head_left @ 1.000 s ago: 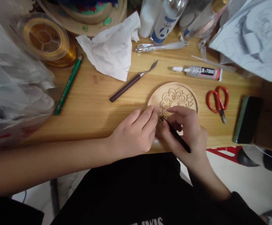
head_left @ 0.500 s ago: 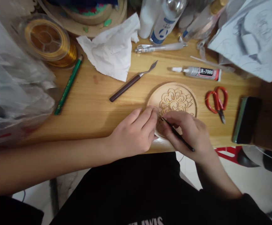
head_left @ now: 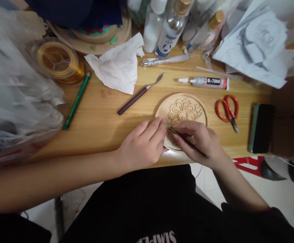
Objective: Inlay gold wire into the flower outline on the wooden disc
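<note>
A round wooden disc (head_left: 181,109) with a gold-wire flower outline lies near the front edge of the wooden table (head_left: 98,114). My right hand (head_left: 200,141) is closed around thin black tweezers (head_left: 187,142), their tip touching the disc's lower left part. My left hand (head_left: 143,145) rests beside it, fingers pinched at the disc's left rim; what they hold is too small to make out. Both hands cover the disc's near half.
Around the disc: a brown-handled palette knife (head_left: 139,94), a glue tube (head_left: 204,82), red scissors (head_left: 227,108), a dark phone (head_left: 260,128), a crumpled tissue (head_left: 118,67), a green pencil (head_left: 76,100), a gold wire spool (head_left: 59,62), a pen (head_left: 164,60), bottles (head_left: 171,27), paper sketches (head_left: 260,44), plastic bags (head_left: 15,101).
The view has shifted, so everything sits slightly lower and further left. My right hand has lowered flatter over the disc; the tweezers stay at the same spot. The left hand keeps its pinch.
</note>
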Tool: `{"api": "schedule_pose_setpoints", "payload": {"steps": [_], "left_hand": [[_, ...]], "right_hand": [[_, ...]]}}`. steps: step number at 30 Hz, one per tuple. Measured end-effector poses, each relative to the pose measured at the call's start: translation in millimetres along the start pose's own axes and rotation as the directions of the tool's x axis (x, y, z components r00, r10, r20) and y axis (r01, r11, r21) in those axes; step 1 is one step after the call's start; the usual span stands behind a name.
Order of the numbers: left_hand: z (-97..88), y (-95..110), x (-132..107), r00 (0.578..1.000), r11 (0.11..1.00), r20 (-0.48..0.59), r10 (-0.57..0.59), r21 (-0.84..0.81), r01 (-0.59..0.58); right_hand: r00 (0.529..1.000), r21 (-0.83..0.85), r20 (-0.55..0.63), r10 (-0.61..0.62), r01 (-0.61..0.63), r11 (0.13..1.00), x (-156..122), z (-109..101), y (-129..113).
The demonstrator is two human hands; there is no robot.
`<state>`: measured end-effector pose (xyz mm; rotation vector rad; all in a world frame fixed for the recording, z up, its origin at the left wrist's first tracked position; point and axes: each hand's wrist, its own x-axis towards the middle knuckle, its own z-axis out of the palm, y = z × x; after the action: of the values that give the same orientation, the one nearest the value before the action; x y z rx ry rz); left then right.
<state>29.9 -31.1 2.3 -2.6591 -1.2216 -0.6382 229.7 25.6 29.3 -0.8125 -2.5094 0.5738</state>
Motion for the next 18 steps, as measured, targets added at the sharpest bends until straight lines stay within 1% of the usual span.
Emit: {"api": "schedule_pose_setpoints", "payload": {"steps": [2,4,6,8,14,18], "left_hand": [[0.6,-0.2,-0.8,1.0,1.0,-0.002,0.002,0.004,-0.002],[1.0,-0.4,-1.0,1.0,1.0,-0.006,0.003,0.005,-0.003],[1.0,-0.5,-0.9,1.0,1.0,-0.014,0.003,0.0,-0.003],[0.9,-0.6,-0.7,1.0,1.0,-0.018,0.0,-0.004,0.0],[1.4,-0.9,-0.9,1.0,1.0,-0.009,0.0,-0.017,-0.001],[1.1,-1.3,-0.7,1.0,1.0,-0.001,0.007,-0.016,-0.007]], "right_hand": [[0.995,0.002,-0.057,0.085,-0.085,0.996,-5.1,2.8,-2.8],[0.979,-0.001,-0.102,0.176,-0.177,0.984,-9.3,5.1,-6.2],[0.966,-0.004,-0.124,0.225,-0.227,0.974,-11.6,6.8,-8.5],[0.969,0.007,-0.118,0.219,-0.22,0.976,-12.2,8.1,-8.9],[0.984,0.075,-0.084,0.154,-0.148,0.986,-10.2,9.7,-5.6],[0.987,0.06,-0.061,0.151,-0.147,0.987,-8.0,7.8,-5.5]]}}
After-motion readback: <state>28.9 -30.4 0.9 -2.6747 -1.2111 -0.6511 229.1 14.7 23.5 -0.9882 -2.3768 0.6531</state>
